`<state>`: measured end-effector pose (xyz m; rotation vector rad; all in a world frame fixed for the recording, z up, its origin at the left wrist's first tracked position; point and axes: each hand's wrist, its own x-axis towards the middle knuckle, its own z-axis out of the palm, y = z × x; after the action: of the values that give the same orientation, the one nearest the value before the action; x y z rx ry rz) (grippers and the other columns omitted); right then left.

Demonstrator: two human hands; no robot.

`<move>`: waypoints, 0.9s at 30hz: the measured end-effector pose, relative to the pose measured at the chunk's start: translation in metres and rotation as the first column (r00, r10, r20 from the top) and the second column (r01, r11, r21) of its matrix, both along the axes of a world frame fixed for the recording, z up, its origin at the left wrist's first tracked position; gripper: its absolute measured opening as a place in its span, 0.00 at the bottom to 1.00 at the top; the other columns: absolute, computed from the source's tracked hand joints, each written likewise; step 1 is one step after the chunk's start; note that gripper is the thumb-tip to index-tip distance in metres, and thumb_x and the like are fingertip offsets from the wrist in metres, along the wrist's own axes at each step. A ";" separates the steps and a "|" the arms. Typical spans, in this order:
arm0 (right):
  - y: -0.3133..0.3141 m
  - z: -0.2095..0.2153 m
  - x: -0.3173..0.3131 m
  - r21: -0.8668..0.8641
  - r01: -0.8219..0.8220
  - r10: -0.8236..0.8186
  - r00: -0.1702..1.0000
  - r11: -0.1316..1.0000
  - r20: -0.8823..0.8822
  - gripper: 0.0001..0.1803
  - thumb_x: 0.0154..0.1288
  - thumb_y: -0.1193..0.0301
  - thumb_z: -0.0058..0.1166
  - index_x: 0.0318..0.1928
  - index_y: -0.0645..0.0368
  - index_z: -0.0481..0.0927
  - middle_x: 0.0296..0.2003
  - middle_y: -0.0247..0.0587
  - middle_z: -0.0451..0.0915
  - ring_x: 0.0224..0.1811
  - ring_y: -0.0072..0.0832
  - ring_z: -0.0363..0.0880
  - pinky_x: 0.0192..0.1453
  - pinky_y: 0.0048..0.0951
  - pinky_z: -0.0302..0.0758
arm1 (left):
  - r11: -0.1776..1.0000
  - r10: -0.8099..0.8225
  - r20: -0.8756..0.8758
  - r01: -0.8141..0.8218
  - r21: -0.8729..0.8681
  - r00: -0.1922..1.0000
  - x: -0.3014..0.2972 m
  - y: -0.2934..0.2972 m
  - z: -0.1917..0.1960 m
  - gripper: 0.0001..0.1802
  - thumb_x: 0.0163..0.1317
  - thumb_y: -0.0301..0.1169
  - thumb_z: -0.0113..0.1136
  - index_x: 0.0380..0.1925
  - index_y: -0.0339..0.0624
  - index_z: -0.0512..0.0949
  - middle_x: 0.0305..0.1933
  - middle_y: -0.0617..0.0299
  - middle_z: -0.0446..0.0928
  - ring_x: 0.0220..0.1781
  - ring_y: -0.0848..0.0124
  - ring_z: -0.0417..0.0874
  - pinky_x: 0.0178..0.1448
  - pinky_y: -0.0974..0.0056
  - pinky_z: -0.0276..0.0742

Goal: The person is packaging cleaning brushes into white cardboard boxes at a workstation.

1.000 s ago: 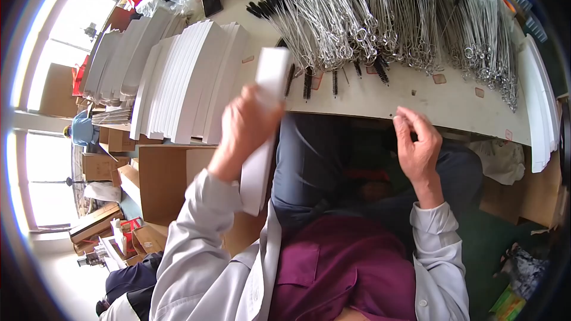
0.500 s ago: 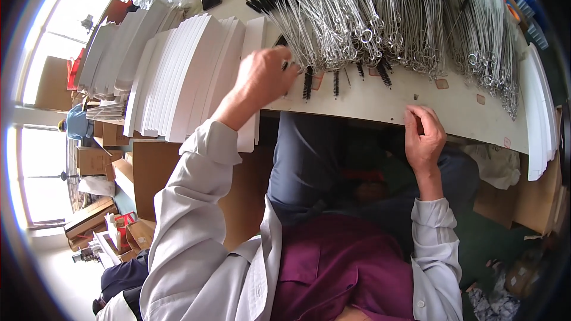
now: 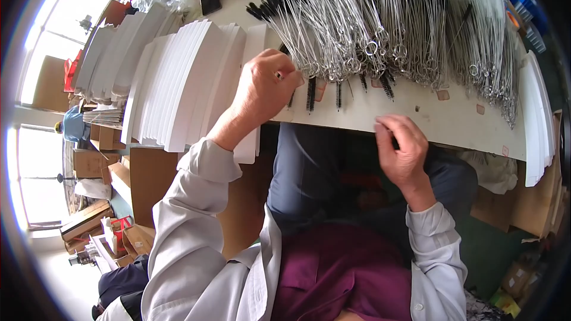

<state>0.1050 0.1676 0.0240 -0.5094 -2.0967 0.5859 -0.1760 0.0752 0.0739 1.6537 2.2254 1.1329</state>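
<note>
On the left of the frame we are seeing a row of white boxes (image 3: pixel 187 86); a white piece is no longer showing in the left hand (image 3: pixel 269 83) as it was a second ago, which we are taking as one put down; near centre, that hand is curling its fingers, and we cannot tell whether it is gripping anything; wire brushes (image 3: pixel 357 32) are lying across the upper centre and right, loops near its fingertips; right of centre, the right hand (image 3: pixel 404 147) is hovering half open, visibly holding nothing, below the brushes.

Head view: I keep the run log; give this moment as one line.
left hand: by white boxes; right hand: nothing visibly held; wire brushes: heaped on table
</note>
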 end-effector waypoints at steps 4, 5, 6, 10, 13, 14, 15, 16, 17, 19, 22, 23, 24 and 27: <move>-0.002 0.023 -0.059 -0.306 -0.158 0.121 0.983 0.939 -0.138 0.12 0.68 0.75 0.65 0.49 0.65 0.83 0.39 0.49 0.87 0.31 0.36 0.87 0.37 0.34 0.84 | 0.998 -0.065 0.080 0.066 -0.003 0.995 0.007 0.001 -0.006 0.06 0.60 0.25 0.67 0.30 0.31 0.82 0.37 0.51 0.82 0.35 0.60 0.87 0.41 0.61 0.86; 0.000 0.026 -0.074 -0.307 -0.143 0.118 0.988 0.941 -0.100 0.15 0.69 0.73 0.64 0.52 0.66 0.82 0.40 0.51 0.87 0.32 0.37 0.88 0.37 0.35 0.84 | 0.998 -0.055 0.095 0.054 0.008 0.994 0.007 0.001 -0.007 0.06 0.61 0.24 0.67 0.30 0.31 0.82 0.37 0.51 0.82 0.36 0.60 0.87 0.41 0.60 0.86; 0.002 0.026 -0.088 -0.308 -0.128 0.114 0.991 0.943 -0.063 0.18 0.70 0.71 0.63 0.56 0.68 0.80 0.42 0.53 0.88 0.32 0.38 0.88 0.37 0.36 0.84 | 0.999 -0.044 0.110 0.043 0.019 0.993 0.007 0.000 -0.007 0.06 0.61 0.24 0.66 0.30 0.31 0.82 0.38 0.51 0.82 0.36 0.60 0.87 0.42 0.60 0.87; 0.006 0.014 -0.124 -0.309 -0.098 0.106 0.994 0.946 0.009 0.21 0.68 0.71 0.62 0.57 0.71 0.79 0.40 0.58 0.88 0.36 0.47 0.90 0.41 0.40 0.85 | 0.996 -0.050 0.161 0.037 0.080 0.986 0.006 -0.003 -0.008 0.06 0.61 0.24 0.67 0.31 0.31 0.82 0.38 0.52 0.83 0.37 0.60 0.88 0.43 0.61 0.88; 0.017 0.001 -0.137 -0.578 -0.168 0.163 0.985 0.798 -0.061 0.16 0.69 0.73 0.62 0.53 0.71 0.81 0.34 0.54 0.88 0.31 0.40 0.90 0.37 0.37 0.84 | 0.992 -0.079 0.184 0.060 0.109 0.980 0.007 -0.002 -0.013 0.05 0.61 0.23 0.66 0.31 0.31 0.81 0.39 0.52 0.82 0.37 0.59 0.88 0.42 0.59 0.86; 0.018 0.001 -0.136 -0.578 -0.169 0.166 0.984 0.799 -0.058 0.16 0.69 0.73 0.62 0.53 0.71 0.81 0.34 0.54 0.88 0.31 0.40 0.90 0.37 0.37 0.84 | 0.993 -0.098 0.167 0.086 0.077 0.981 0.008 -0.003 -0.015 0.05 0.61 0.23 0.65 0.31 0.31 0.81 0.39 0.51 0.82 0.37 0.57 0.87 0.43 0.58 0.85; 0.018 0.003 -0.134 -0.631 -0.164 0.140 0.986 0.759 -0.089 0.14 0.69 0.75 0.62 0.52 0.71 0.82 0.33 0.51 0.89 0.29 0.35 0.89 0.34 0.34 0.84 | 0.993 -0.118 0.150 0.112 0.045 0.982 0.009 -0.004 -0.016 0.04 0.61 0.23 0.65 0.32 0.32 0.81 0.39 0.51 0.82 0.37 0.55 0.86 0.43 0.56 0.84; 0.017 0.010 -0.132 -0.680 -0.164 0.113 0.986 0.714 -0.119 0.12 0.70 0.76 0.62 0.50 0.71 0.83 0.31 0.48 0.89 0.26 0.29 0.88 0.32 0.31 0.83 | 0.993 -0.114 0.153 0.108 0.047 0.982 0.008 -0.006 -0.018 0.04 0.61 0.23 0.65 0.32 0.32 0.81 0.39 0.51 0.82 0.37 0.55 0.86 0.43 0.56 0.84; 0.017 0.018 -0.130 -0.698 -0.193 0.104 0.980 0.690 -0.169 0.10 0.72 0.78 0.60 0.50 0.70 0.82 0.30 0.43 0.88 0.25 0.20 0.86 0.30 0.25 0.81 | 0.991 -0.133 0.092 0.131 0.024 0.987 0.007 -0.007 -0.023 0.04 0.61 0.23 0.65 0.32 0.33 0.81 0.39 0.51 0.81 0.38 0.53 0.86 0.44 0.55 0.83; 0.022 0.030 -0.127 -0.759 -0.294 0.123 0.954 0.581 -0.275 0.09 0.74 0.77 0.59 0.50 0.71 0.82 0.31 0.42 0.87 0.26 0.23 0.86 0.30 0.25 0.84 | 0.990 -0.144 0.001 0.144 -0.008 0.990 0.011 -0.008 -0.028 0.05 0.62 0.26 0.64 0.32 0.35 0.80 0.39 0.51 0.81 0.42 0.49 0.85 0.46 0.53 0.81; 0.024 0.041 -0.116 -0.812 -0.377 0.101 0.922 0.446 -0.373 0.10 0.74 0.76 0.59 0.49 0.71 0.81 0.32 0.45 0.86 0.27 0.24 0.86 0.29 0.26 0.86 | 0.986 -0.166 -0.173 0.167 -0.005 0.971 0.018 -0.004 -0.026 0.06 0.64 0.27 0.63 0.32 0.35 0.81 0.40 0.51 0.81 0.43 0.47 0.84 0.47 0.53 0.82; 0.022 0.041 -0.113 -0.805 -0.388 0.101 0.917 0.449 -0.385 0.09 0.75 0.76 0.59 0.49 0.71 0.81 0.32 0.45 0.86 0.28 0.24 0.87 0.30 0.26 0.86 | 0.989 -0.139 -0.168 0.145 0.020 0.976 0.017 -0.004 -0.024 0.09 0.65 0.32 0.63 0.34 0.34 0.81 0.39 0.50 0.81 0.39 0.54 0.87 0.44 0.54 0.82; 0.019 0.039 -0.111 -0.798 -0.400 0.102 0.911 0.451 -0.399 0.09 0.75 0.76 0.59 0.49 0.71 0.81 0.32 0.45 0.87 0.28 0.24 0.87 0.30 0.26 0.86 | 0.990 -0.137 -0.169 0.143 0.021 0.976 0.015 -0.004 -0.019 0.09 0.65 0.32 0.63 0.34 0.34 0.81 0.39 0.50 0.81 0.39 0.54 0.87 0.44 0.54 0.82; 0.003 0.036 -0.103 -0.785 -0.393 0.126 0.916 0.479 -0.381 0.07 0.75 0.78 0.58 0.48 0.70 0.82 0.32 0.42 0.87 0.29 0.22 0.86 0.32 0.24 0.85 | 0.975 0.095 0.770 0.096 -0.199 0.631 0.006 -0.002 0.006 0.21 0.73 0.44 0.62 0.38 0.32 0.82 0.41 0.52 0.85 0.39 0.71 0.87 0.42 0.60 0.85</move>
<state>0.0019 0.1706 0.0598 -0.5850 -1.4821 1.8271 -0.1705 0.0734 0.0799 0.8020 1.6714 1.2188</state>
